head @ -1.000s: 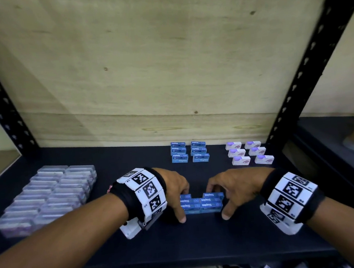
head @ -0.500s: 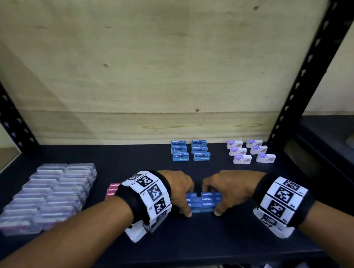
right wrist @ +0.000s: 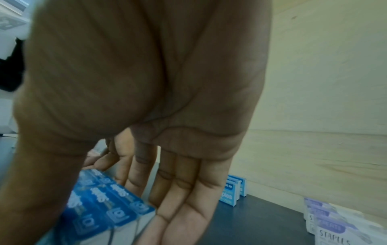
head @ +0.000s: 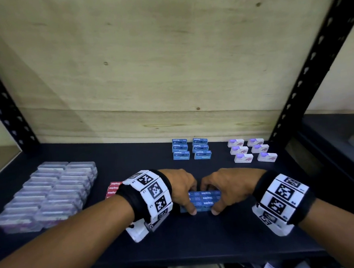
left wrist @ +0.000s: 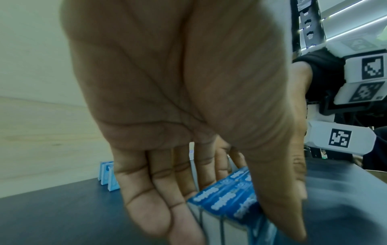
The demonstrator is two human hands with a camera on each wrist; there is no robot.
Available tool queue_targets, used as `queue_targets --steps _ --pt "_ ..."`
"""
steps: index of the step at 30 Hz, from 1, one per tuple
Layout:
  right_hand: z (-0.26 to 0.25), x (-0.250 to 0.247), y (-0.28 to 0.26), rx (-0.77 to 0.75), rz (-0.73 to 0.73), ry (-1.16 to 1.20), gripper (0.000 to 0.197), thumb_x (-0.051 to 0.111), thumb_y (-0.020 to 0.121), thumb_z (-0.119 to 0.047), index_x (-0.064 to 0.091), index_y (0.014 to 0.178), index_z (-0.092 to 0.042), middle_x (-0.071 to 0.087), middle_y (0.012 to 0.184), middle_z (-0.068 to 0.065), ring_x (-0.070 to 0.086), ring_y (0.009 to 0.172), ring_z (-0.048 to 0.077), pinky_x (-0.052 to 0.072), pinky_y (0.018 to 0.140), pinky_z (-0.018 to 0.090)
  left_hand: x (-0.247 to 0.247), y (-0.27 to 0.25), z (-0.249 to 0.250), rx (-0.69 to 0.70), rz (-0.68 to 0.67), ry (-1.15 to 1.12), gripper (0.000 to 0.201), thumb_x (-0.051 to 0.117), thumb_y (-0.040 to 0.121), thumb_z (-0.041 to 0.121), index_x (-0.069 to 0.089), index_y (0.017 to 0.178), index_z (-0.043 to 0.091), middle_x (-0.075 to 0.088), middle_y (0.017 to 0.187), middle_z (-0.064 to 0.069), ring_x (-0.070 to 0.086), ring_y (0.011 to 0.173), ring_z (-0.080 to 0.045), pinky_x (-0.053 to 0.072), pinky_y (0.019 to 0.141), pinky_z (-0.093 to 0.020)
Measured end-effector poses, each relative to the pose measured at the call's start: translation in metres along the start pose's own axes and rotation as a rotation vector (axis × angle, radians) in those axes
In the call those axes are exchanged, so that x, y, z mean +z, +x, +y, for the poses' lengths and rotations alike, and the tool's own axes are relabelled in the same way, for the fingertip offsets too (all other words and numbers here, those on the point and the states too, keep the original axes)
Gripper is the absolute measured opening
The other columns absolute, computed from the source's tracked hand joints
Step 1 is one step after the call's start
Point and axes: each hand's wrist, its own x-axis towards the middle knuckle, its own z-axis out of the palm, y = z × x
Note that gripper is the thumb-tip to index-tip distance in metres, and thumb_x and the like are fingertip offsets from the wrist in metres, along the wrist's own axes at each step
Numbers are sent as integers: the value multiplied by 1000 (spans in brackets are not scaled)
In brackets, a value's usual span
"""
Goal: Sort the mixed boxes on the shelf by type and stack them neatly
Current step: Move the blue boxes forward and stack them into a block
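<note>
Between both hands (head: 182,188) (head: 228,185), blue staple boxes (head: 204,201) gripped by fingers, ends hidden.

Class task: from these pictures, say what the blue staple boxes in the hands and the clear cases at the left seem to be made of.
Blue staple boxes: probably thin printed card, slightly glossy; crisp folded edges, white sides.
Clear cases: likely hard transparent plastic; contents show through, rims catch light.

Matt black shelf board (head: 200,237), pale unfinished wooden back panel (head: 146,73) with visible grain and knots, matt black perforated metal uprights (head: 306,72), glossy blue printed card staple boxes (head: 205,198), clear shiny plastic cases (head: 50,190), white and lilac card boxes (head: 251,150)
</note>
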Motion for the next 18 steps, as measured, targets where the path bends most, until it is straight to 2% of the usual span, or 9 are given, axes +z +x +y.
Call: queue_targets --steps 2,5,7,11,15,18 --pt "2 -5 -1 -1 -17 31 56 77 74 -53 55 121 -34 64 107 -12 63 94 12 53 88 35 -2 0 -2 -1 8 -11 56 73 76 56 58 120 25 63 110 7 60 97 -13 52 90 -35" --pt "8 -17 -4 13 -22 63 61 74 77 -57 53 129 -33 65 114 -12 62 100 10 50 92 29 -11 1 -8 -4 34 -34 59 71 75 60 58 121 26 63 111 8 60 100 -12 50 93 -35" --pt "15 -28 -4 31 11 75 58 71 80 -58 54 129 -32 65 113 -12 62 99 9 48 89 26 -20 3 -14 -9 59 -56 57 71 77 59 58 121 25 63 112 7 60 101 -13 50 93 -34" --pt "31 -47 5 76 117 88 44 68 85 -54 57 120 -31 66 103 -14 61 83 3 45 77 23 -40 12 -24 -19 153 -68 48 69 82 52 60 118 21 63 110 4 59 98 -14 50 88 -29" --pt "46 -64 24 93 224 55 30 70 86 -45 61 111 -30 67 97 -13 61 82 6 41 67 21 -60 30 -37 -56 264 -9 38 67 85 49 61 112 23 63 106 6 58 94 -15 50 84 -32" --pt "55 -70 40 119 270 28 22 71 87 -40 60 105 -31 67 95 -12 61 82 9 41 67 24 -69 44 -48 -88 331 69 34 67 86 45 59 112 25 60 108 5 57 95 -17 48 78 -32"
